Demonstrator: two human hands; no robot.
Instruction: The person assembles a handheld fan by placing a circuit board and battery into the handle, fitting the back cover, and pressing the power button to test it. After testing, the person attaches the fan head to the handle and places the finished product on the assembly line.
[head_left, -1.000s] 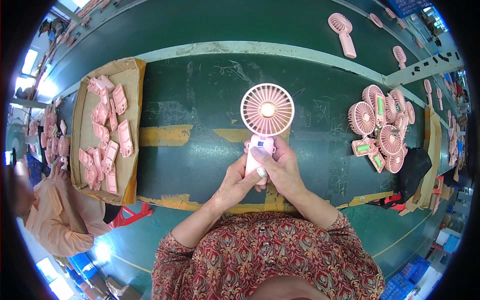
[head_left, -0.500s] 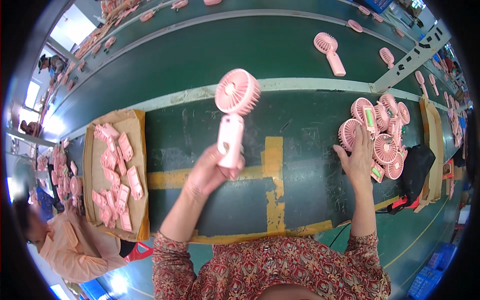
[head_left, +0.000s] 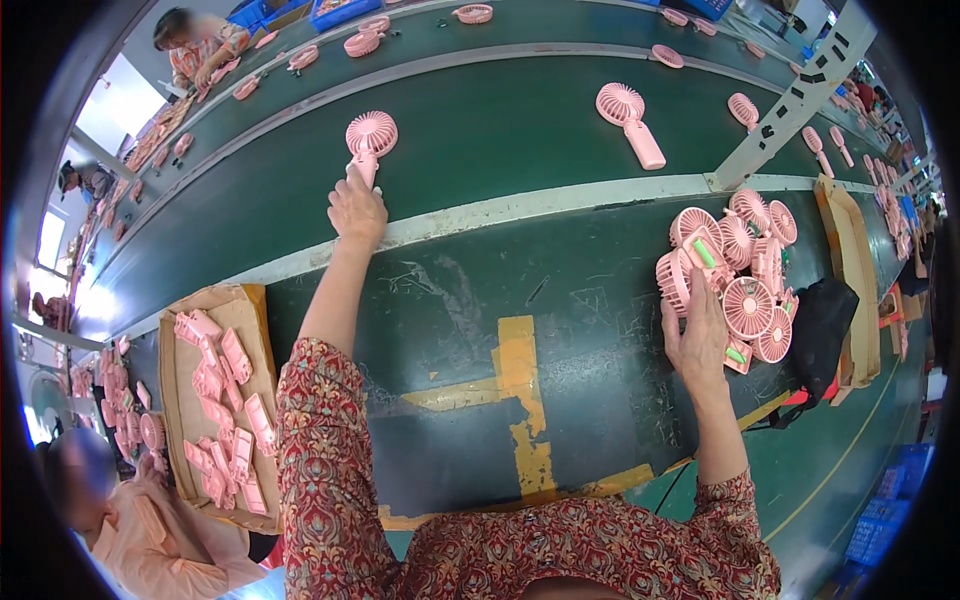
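Belt (head_left: pixel 500 130) lies past the rail (head_left: pixel 520 203) on the tabletop (head_left: pixel 440 330)'s far edge; if it moves, a fan let go askew there could roll or catch on that rail. Along the left edge, the tray (head_left: pixel 180 392) of pink shells could be knocked by a sweeping left forearm. Near the right edge, a loosely heaped pile (head_left: pixel 748 308) could topple if pushed. The right hand (head_left: pixel 697 345), well apart from the left, rests against its near-left side, fingers straight, thumb spread, clamped on nothing visible. The left hand (head_left: pixel 358 212) is wrapped around the handle of the fan (head_left: pixel 372 133), over the belt near the far edge's left half; a slack hold could drop it. Smallest, the green cells (head_left: pixel 704 253) exposed in the pile could come loose if a finger snagged them.
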